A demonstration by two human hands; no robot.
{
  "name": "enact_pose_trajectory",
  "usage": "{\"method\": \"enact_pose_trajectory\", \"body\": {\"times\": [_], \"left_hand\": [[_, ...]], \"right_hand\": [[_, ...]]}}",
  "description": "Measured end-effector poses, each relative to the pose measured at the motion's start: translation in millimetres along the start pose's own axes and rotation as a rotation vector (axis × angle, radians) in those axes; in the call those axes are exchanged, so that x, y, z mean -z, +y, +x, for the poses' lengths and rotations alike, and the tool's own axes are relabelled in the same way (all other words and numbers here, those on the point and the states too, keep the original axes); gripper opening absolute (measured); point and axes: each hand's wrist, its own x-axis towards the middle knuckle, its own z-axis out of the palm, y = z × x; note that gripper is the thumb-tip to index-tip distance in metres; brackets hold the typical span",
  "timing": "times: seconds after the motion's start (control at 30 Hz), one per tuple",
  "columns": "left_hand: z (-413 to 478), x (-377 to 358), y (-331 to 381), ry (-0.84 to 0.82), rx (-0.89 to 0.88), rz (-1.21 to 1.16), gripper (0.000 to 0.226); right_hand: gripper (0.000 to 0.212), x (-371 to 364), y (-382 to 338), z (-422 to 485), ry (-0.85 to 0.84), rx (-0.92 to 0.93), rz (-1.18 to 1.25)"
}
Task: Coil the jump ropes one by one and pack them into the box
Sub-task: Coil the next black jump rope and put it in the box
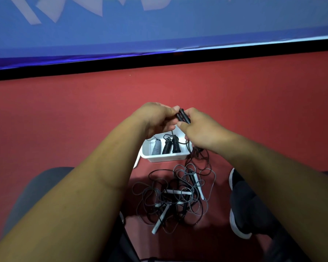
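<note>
Both hands are raised over the red floor (83, 110), meeting just above the far edge of a white box (167, 158). The left hand (157, 118) and the right hand (201, 129) together hold a pair of black handles (183, 116), which lie side by side with their ends pointing up and to the far side. The grip of the left hand is closed, thumb and curled fingers pinching the handles from the left. The grip of the right hand is closed too, its fingers wrapped round the lower part of the same handles. A thin black cord (197, 154) hangs from under the right hand, passes the right end of the box and runs down into the heap on the floor.

Inside the box lie three wound bundles side by side: a grey bundle (156, 147) on the left and two black bundles (170, 145) to its right.

Nearer than the box, a heap of ropes (174, 195) lies loose and tangled on the floor, grey and black cords looped over each other, with a white handle (160, 220) sticking out at the near side. A black shoe (239, 224) with a white sole rests right of the heap. A blue banner (159, 31) runs along the far side.
</note>
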Motion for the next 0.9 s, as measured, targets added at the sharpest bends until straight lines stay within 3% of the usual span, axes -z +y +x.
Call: {"method": "enact_pose_trajectory", "body": {"times": [0.07, 0.13, 0.27, 0.5, 0.9], "left_hand": [[-1, 3, 2, 0.053, -0.057, 0.096, 0.008], [1, 8, 2, 0.078, -0.117, 0.231, 0.028], [-5, 10, 2, -0.025, -0.23, 0.459, 0.05], [4, 7, -3, 0.058, -0.418, 0.55, 0.017], [-2, -1, 6, 0.081, -0.366, 0.262, 0.013]], "right_hand": [[0.019, 3, -1, 0, 0.009, 0.028, -0.061], [0.019, 7, -2, 0, 0.006, 0.039, -0.084], [0.018, 13, -4, 0, 0.008, 0.057, -0.079], [0.021, 22, -4, -2, 0.027, 0.04, -0.065], [0.018, 25, 1, 4, 0.092, -0.022, -0.227]]}}
